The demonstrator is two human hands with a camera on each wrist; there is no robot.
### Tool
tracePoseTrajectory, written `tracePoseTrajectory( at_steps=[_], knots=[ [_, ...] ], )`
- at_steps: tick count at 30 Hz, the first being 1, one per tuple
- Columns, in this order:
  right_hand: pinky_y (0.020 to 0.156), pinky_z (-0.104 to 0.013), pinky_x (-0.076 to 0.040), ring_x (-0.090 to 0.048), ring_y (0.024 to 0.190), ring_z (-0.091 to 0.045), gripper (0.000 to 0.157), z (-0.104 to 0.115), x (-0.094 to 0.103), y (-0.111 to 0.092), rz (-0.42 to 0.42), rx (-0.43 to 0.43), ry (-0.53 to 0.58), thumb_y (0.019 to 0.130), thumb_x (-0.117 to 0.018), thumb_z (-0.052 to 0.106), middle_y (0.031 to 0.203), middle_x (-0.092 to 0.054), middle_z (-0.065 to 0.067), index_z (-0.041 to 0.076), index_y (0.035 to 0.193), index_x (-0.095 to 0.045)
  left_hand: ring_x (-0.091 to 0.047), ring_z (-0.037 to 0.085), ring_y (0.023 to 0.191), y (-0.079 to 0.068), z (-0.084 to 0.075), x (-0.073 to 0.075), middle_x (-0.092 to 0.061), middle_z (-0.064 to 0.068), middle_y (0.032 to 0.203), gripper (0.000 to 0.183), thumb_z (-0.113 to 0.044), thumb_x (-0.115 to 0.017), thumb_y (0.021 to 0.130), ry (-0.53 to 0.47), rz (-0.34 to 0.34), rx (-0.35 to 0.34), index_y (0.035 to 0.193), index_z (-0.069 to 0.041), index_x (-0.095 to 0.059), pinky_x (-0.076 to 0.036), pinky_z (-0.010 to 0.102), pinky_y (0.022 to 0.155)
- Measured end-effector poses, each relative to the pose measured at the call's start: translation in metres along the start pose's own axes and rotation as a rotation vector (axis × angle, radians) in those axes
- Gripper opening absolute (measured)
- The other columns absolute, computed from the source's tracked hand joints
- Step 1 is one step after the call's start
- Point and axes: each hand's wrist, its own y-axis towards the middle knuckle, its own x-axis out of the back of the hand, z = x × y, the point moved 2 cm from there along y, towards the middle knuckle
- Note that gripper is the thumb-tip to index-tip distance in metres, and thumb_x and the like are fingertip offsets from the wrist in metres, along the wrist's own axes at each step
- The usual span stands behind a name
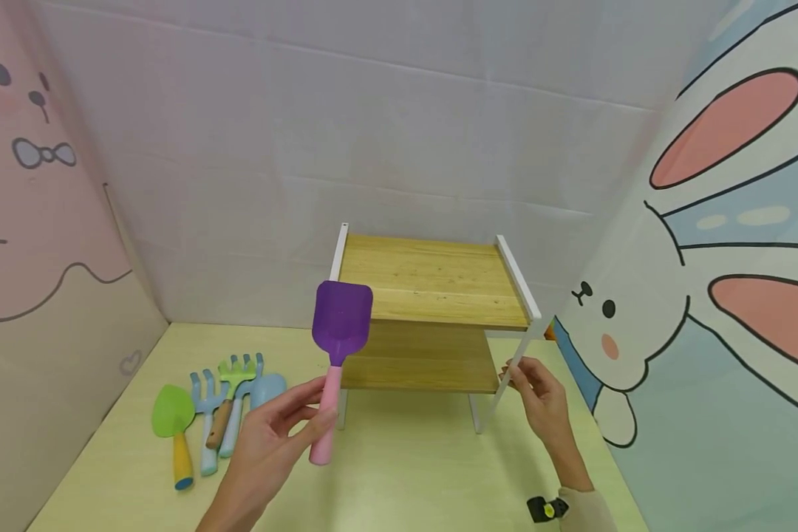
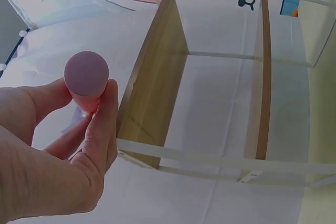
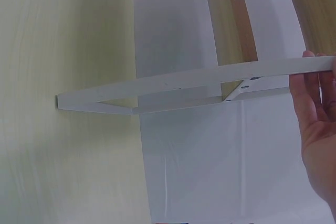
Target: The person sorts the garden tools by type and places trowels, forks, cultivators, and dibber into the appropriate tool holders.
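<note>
My left hand [image 1: 269,443] holds a toy shovel [image 1: 341,319] by its pink handle, thumb on one side and fingers on the other. The purple blade points up and overlaps the shelf's left side in the head view. In the left wrist view, the round end of the pink handle [image 2: 86,73] faces the camera. A two-tier wooden shelf [image 1: 432,277] with a white metal frame stands on the table. On its right side, my right hand [image 1: 544,399] grips the white front post [image 3: 184,80], fingers curled behind it.
Left of the shelf lie several garden toys: a green shovel [image 1: 173,411] with a yellow handle, a blue fork [image 1: 208,403], a green rake [image 1: 236,372] and a light blue shovel [image 1: 268,389]. A black device [image 1: 545,510] sits by the right sleeve. Printed walls [image 1: 725,369] enclose the table.
</note>
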Motion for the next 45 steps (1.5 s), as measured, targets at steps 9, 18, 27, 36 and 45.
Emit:
tracePoseTrajectory(
  at_steps=[9, 18, 27, 36, 45],
  knots=[
    [0.079, -0.028, -0.060, -0.072, 0.088, -0.016, 0.013, 0.001, 0.000, -0.001, -0.007, 0.009, 0.011, 0.098, -0.053, -0.018, 0.096, -0.067, -0.027, -0.021, 0.109, -0.060, -0.070, 0.021, 0.104, 0.016, -0.008, -0.016, -0.072, 0.005, 0.124, 0.046, -0.019, -0.083, 0.089, -0.012, 0.053, 0.018, 0.132, -0.016, -0.070, -0.057, 0.027, 0.083],
    [0.080, -0.027, -0.060, -0.072, 0.088, -0.015, 0.013, -0.002, 0.000, -0.001, 0.000, 0.002, -0.007, 0.098, -0.054, -0.017, 0.096, -0.066, -0.027, -0.018, 0.109, -0.061, -0.070, 0.022, 0.107, 0.028, -0.014, -0.029, -0.072, 0.008, 0.123, 0.048, -0.020, -0.083, 0.089, -0.029, 0.104, -0.003, 0.134, -0.011, -0.068, -0.057, 0.025, 0.081],
    [0.079, -0.026, -0.060, -0.072, 0.089, -0.009, 0.013, -0.004, 0.000, -0.002, -0.009, 0.007, 0.015, 0.098, -0.053, -0.018, 0.095, -0.068, -0.020, -0.019, 0.109, -0.060, -0.071, 0.024, 0.104, 0.047, -0.023, -0.041, -0.071, 0.011, 0.117, 0.050, -0.019, -0.081, 0.091, -0.007, 0.159, -0.016, 0.136, -0.007, -0.066, -0.059, 0.027, 0.080],
    [0.080, -0.027, -0.060, -0.073, 0.089, -0.017, 0.013, -0.004, -0.001, -0.003, 0.007, -0.007, 0.010, 0.099, -0.053, -0.017, 0.096, -0.067, -0.026, -0.020, 0.109, -0.059, -0.072, 0.023, 0.100, 0.064, -0.035, -0.056, -0.072, 0.011, 0.117, 0.051, -0.021, -0.081, 0.091, -0.016, 0.214, -0.028, 0.137, -0.005, -0.065, -0.060, 0.030, 0.077],
    [0.079, -0.027, -0.060, -0.072, 0.087, -0.014, 0.013, -0.005, -0.002, -0.001, -0.017, -0.010, 0.017, 0.098, -0.053, -0.018, 0.094, -0.068, -0.020, -0.019, 0.109, -0.061, -0.072, 0.022, 0.101, 0.081, -0.049, -0.076, -0.073, 0.009, 0.117, 0.050, -0.027, -0.082, 0.091, 0.019, 0.232, -0.038, 0.134, -0.006, -0.068, -0.061, 0.033, 0.080]
  ],
)
